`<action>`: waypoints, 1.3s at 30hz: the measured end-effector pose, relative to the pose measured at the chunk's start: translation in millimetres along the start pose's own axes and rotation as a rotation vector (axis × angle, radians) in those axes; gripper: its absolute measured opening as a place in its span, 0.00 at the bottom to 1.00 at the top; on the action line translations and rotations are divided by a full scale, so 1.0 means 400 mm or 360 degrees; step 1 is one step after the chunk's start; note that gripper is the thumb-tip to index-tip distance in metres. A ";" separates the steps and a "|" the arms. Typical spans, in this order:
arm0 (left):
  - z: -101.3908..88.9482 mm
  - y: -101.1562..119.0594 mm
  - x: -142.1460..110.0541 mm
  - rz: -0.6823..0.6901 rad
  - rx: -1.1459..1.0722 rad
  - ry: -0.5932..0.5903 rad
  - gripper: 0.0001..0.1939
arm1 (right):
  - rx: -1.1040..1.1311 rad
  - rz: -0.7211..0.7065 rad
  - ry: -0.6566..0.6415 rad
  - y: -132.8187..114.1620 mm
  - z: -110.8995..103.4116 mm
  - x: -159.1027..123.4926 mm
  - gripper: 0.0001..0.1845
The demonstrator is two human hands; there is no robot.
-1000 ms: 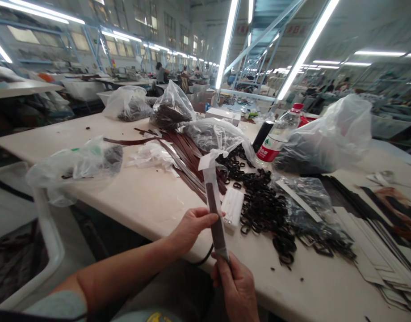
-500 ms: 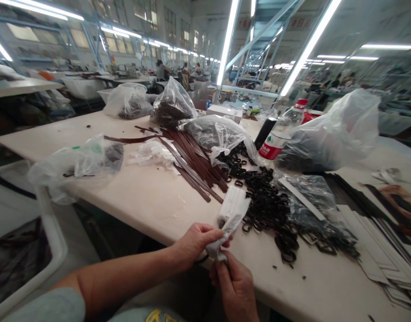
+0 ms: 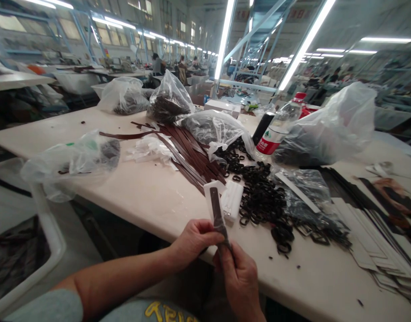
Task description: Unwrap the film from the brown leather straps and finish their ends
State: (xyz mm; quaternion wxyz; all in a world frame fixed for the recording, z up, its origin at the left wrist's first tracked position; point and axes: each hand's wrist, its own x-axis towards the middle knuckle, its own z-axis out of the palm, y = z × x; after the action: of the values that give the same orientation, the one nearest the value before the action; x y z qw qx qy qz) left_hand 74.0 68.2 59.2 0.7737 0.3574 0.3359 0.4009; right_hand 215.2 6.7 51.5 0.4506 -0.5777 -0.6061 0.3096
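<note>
My left hand (image 3: 192,239) and my right hand (image 3: 241,279) are both closed on one dark brown strap (image 3: 217,215) at the table's near edge. The strap stands upright, its upper end inside a thin clear plastic sleeve (image 3: 212,187). My left thumb and fingers pinch it at mid-height; my right hand grips its lower end. Just beyond lie a small white block (image 3: 232,201) and a heap of black rings (image 3: 262,197). A fan of brown straps (image 3: 188,154) lies further back on the table.
Clear plastic bags (image 3: 71,158) of dark parts stand around the cream table (image 3: 141,197). A red-capped bottle (image 3: 275,129) and a black cylinder (image 3: 262,127) stand at the back. Flat cards (image 3: 376,232) are stacked at right. A white bin (image 3: 27,250) sits at lower left.
The plastic sleeve was bunched down near my hands half a second ago; now it sits at the strap's upper end and the strap stands straight again.
</note>
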 end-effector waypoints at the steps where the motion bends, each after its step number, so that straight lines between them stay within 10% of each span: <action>1: 0.001 -0.001 -0.005 -0.0048 0.0000 -0.0070 0.15 | 0.0002 -0.0022 0.0016 0.000 0.001 -0.001 0.20; 7: -0.017 0.047 0.022 0.0280 0.0042 0.0207 0.18 | -0.0002 -0.0005 -0.0099 0.011 -0.002 -0.014 0.19; 13: -0.013 0.014 0.018 -0.0032 0.0162 0.0148 0.20 | 0.0017 -0.0048 -0.0087 0.012 0.011 -0.013 0.18; 30: -0.015 0.061 0.025 0.0238 0.0112 0.0211 0.13 | -0.0037 -0.0010 -0.0164 0.005 0.000 0.004 0.18; 39: -0.011 0.088 0.037 0.0237 -0.0090 0.0270 0.14 | -0.0208 0.0186 -0.0365 0.084 -0.085 -0.100 0.21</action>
State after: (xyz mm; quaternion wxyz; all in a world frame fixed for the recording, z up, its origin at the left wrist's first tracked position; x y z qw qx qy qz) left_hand 63.8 97.3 82.4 0.7204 0.3242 0.3613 0.4954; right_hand 257.2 -32.8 27.6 0.3210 -0.6010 -0.6378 0.3591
